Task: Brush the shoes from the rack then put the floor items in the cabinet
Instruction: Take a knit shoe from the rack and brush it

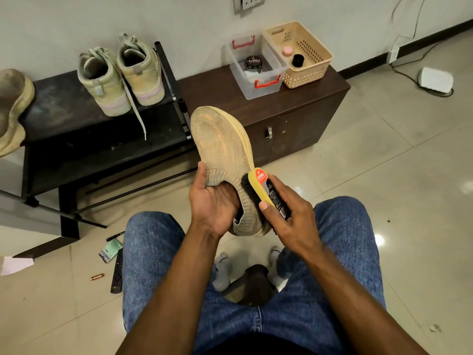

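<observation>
At the centre of the frame the left hand (pixel 213 201) cups the heel of a tan knit shoe (pixel 225 160), tilting its toe up and away so the side is exposed to brushing. The right hand (pixel 289 213) grips the yellow brush (pixel 266 190), whose bristles press on the shoe's right edge, between both hands.

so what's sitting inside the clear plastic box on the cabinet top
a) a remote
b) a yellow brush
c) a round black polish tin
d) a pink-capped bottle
c: a round black polish tin lies in the clear plastic box with red handles, beside the beige basket on the cabinet.
</observation>
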